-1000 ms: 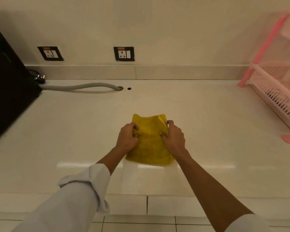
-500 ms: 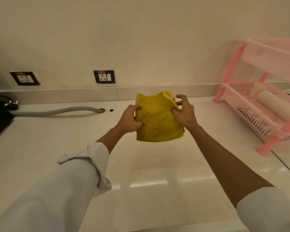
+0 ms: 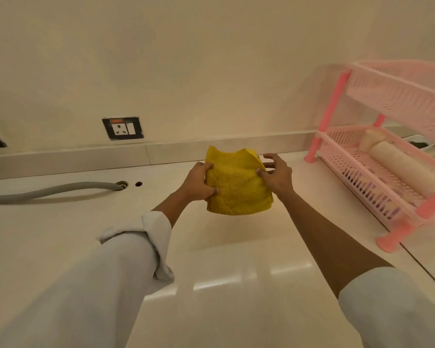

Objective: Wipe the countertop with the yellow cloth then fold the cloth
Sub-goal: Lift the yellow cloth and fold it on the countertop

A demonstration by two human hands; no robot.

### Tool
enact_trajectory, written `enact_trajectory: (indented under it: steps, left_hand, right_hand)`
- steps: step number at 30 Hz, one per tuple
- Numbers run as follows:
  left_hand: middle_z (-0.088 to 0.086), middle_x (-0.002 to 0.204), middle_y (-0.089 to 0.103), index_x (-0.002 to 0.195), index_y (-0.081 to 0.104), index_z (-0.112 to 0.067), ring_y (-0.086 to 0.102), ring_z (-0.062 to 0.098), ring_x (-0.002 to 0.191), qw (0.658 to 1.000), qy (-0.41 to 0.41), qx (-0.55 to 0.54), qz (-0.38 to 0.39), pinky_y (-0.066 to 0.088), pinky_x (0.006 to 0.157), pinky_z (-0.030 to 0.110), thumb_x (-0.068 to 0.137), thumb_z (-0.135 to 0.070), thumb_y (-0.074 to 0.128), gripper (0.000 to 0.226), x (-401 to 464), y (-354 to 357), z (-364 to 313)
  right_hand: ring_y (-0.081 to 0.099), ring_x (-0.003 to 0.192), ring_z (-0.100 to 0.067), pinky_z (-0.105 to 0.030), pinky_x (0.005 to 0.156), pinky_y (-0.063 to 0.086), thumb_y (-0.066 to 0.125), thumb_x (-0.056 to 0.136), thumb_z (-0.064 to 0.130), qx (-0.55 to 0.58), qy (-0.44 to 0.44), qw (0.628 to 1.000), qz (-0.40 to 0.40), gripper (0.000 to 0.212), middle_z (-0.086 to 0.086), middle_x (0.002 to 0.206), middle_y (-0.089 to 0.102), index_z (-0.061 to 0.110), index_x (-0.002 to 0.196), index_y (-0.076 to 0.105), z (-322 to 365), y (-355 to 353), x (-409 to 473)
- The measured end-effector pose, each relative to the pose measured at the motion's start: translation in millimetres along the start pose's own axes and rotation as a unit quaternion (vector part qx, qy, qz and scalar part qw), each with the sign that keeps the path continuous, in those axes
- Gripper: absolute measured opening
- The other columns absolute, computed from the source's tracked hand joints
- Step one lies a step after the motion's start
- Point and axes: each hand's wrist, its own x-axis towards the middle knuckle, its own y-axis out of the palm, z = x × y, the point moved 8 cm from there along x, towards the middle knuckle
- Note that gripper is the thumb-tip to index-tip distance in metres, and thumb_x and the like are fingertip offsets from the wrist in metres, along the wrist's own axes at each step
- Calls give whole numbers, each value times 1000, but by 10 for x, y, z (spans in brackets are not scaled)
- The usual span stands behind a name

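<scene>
The yellow cloth (image 3: 236, 185) is folded into a small thick rectangle and held up in the air above the cream countertop (image 3: 224, 247). My left hand (image 3: 199, 183) grips its left edge with thumb in front. At the cloth's upper right edge my right hand (image 3: 276, 175) pinches it between thumb and fingers, the other fingers spread behind it. A folded corner sticks up at the top right.
A pink two-tier plastic rack (image 3: 387, 156) stands at the right on the counter, holding a pale roll (image 3: 402, 167). A grey hose (image 3: 50, 190) enters a hole (image 3: 122, 184) at the back left. A wall socket (image 3: 122, 128) sits above.
The cloth has been lifted off the countertop and is now held in the air by both hands. My view has tilted up and to the right, showing more of the pink rack.
</scene>
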Motion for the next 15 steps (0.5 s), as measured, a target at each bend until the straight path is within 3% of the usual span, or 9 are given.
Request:
enact_trajectory:
  steps: [4, 9, 15]
  left_hand:
    - [11, 140, 34, 148, 29, -10, 51, 37, 118, 999, -33, -8, 3, 60, 67, 42, 75, -8, 77, 88, 300, 221, 203]
    - [14, 141, 34, 148, 29, -10, 48, 38, 123, 998, -62, 10, -8, 55, 89, 50, 74, -9, 78, 88, 615, 380, 339]
    - [15, 143, 32, 148, 27, -10, 43, 36, 128, 996, -83, 39, -6, 54, 92, 47, 74, -9, 77, 89, 1008, 416, 426]
  right_hand:
    - [65, 90, -22, -31, 82, 52, 74, 84, 10, 1, 13, 1000, 20, 48, -16, 118, 68, 13, 128, 56, -285, 153, 340]
    - [68, 99, -27, -30, 86, 53, 71, 86, 8, 10, 12, 999, 34, 38, -15, 116, 68, 8, 122, 61, -502, 284, 731]
    - [69, 100, -27, -25, 82, 49, 66, 89, 7, -2, 12, 999, 35, 26, -17, 111, 70, 7, 115, 64, -644, 463, 1086]
